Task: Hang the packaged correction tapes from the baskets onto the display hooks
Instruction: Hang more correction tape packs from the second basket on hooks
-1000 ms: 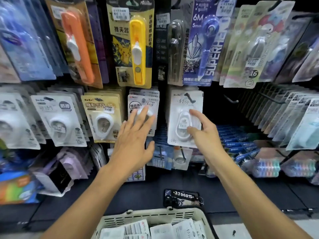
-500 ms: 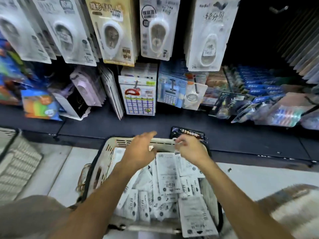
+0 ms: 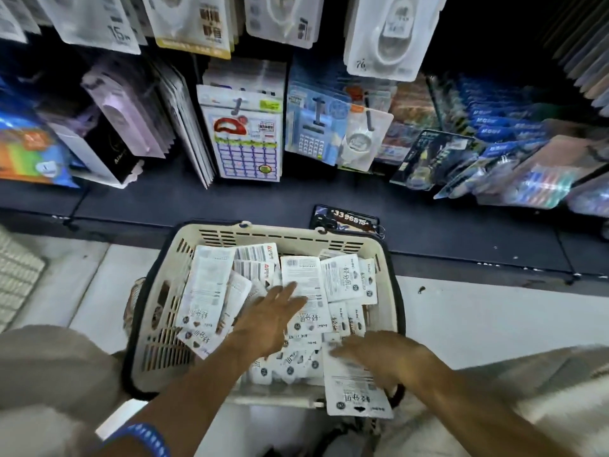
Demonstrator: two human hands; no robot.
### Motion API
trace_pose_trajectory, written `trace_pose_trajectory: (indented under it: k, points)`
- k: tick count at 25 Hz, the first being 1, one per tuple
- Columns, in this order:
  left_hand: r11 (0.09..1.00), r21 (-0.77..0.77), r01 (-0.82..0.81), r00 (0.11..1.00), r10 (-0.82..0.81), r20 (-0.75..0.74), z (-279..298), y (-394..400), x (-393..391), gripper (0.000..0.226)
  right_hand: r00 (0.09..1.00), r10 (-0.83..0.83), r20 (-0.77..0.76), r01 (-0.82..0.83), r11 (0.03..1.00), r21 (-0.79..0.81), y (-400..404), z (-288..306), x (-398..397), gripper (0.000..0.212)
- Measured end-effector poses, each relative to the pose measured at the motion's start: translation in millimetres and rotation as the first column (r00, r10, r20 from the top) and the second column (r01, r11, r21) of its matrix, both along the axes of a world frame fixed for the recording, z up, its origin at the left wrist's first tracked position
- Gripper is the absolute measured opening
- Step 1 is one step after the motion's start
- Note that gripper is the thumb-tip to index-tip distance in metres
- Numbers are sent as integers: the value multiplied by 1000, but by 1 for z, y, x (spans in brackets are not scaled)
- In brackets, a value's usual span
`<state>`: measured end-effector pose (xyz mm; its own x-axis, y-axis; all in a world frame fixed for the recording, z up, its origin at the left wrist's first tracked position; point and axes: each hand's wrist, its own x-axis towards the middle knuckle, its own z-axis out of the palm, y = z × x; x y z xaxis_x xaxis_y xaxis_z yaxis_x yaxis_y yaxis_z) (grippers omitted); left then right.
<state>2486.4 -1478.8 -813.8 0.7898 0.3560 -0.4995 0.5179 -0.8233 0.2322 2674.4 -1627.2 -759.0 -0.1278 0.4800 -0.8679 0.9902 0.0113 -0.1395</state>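
Observation:
A cream plastic basket [image 3: 280, 233] sits on the floor below me, full of several white packaged correction tapes [image 3: 204, 288] lying loose. My left hand [image 3: 267, 319] is spread flat over the middle of the pile, fingers straight and resting on the packs. My right hand [image 3: 372, 352] lies lower right in the basket with fingers extended over a pack [image 3: 354, 389] that overhangs the near rim. Neither hand grips a pack. Hung white correction tape packs [image 3: 382, 37] show along the top edge on the display hooks.
A dark shelf ledge [image 3: 296, 199] runs behind the basket, with a black numbered tag [image 3: 346, 219] lying on it. Other stationery packs [image 3: 245, 136] hang and stand above it. A second pale basket [image 3: 16, 275] edges in at the left. My knees flank the basket.
My view has tilted down from the display to the basket. Both hands left the hung packs, came down, and now reach into the pile of packs.

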Motion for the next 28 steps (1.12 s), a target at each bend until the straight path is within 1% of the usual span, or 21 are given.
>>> trace_pose_trajectory:
  k: [4,5,6,8,10,12,13,14,15,16,17,18,19,20,21,23,24,25,26,27,28]
  points:
    - [979,-148,141,988,-148,-36,-12,30,4,106,999,-9,-41,11,999,48,-10,-5,9,98]
    - [974,-153,169,984,-174,-23,-15,38,5,107,999,6,-51,-3,998,67,-11,-7,10,98]
    - [975,-116,189,982,-189,8,-20,44,6,106,998,19,-63,-13,996,92,-13,-9,11,96]
    - [978,46,202,975,-205,82,-30,53,9,101,993,33,-109,-17,989,145,-17,-13,16,88]
    - [941,215,259,955,-283,87,-38,59,10,89,986,40,-161,-7,980,198,-19,-16,29,76]
    - [888,329,322,926,-368,87,-44,65,10,78,971,-1,-238,74,952,296,-19,-16,42,59]
    - [876,343,339,914,-393,99,-47,64,10,82,957,-38,-289,143,925,353,-19,-16,45,50]
    - [870,340,357,903,-415,111,-50,60,11,91,937,-90,-338,224,896,383,-18,-15,44,42]
    - [863,332,381,891,-438,116,-49,54,16,101,904,-161,-396,318,873,370,-16,-14,44,35]
    - [862,311,400,881,-455,129,-47,49,23,104,842,-259,-474,437,842,317,-12,-11,45,28]
    - [875,268,404,875,-454,165,-43,45,32,100,735,-379,-562,576,786,224,-7,-7,48,23]
    - [906,194,376,880,-414,231,-35,45,42,87,597,-487,-637,704,699,125,-1,-2,53,21]
    - [942,100,321,884,-336,324,-27,49,50,69,459,-561,-688,804,593,53,4,3,58,24]
    - [965,-3,262,868,-234,439,-19,55,54,53,331,-606,-724,877,481,-2,8,6,63,29]
    - [974,-86,208,841,-133,524,-12,59,55,42,202,-626,-753,931,361,-51,10,8,65,36]
    - [965,-241,105,795,65,603,1,64,49,30,-39,-585,-810,977,148,-154,14,12,61,43]
    - [933,-359,29,778,205,594,6,65,44,26,-143,-535,-833,975,68,-211,18,14,59,40]
    - [863,-502,-54,739,373,561,11,66,40,24,-234,-480,-846,963,5,-270,22,17,57,35]
    - [749,-651,-129,663,553,505,16,66,37,25,-313,-428,-848,944,-45,-326,26,20,57,32]
    - [604,-778,-175,557,712,427,21,65,37,27,-379,-387,-840,922,-80,-379,30,24,57,31]
    - [458,-867,-195,449,828,336,25,65,37,27,-425,-371,-826,903,-109,-415,33,26,54,30]
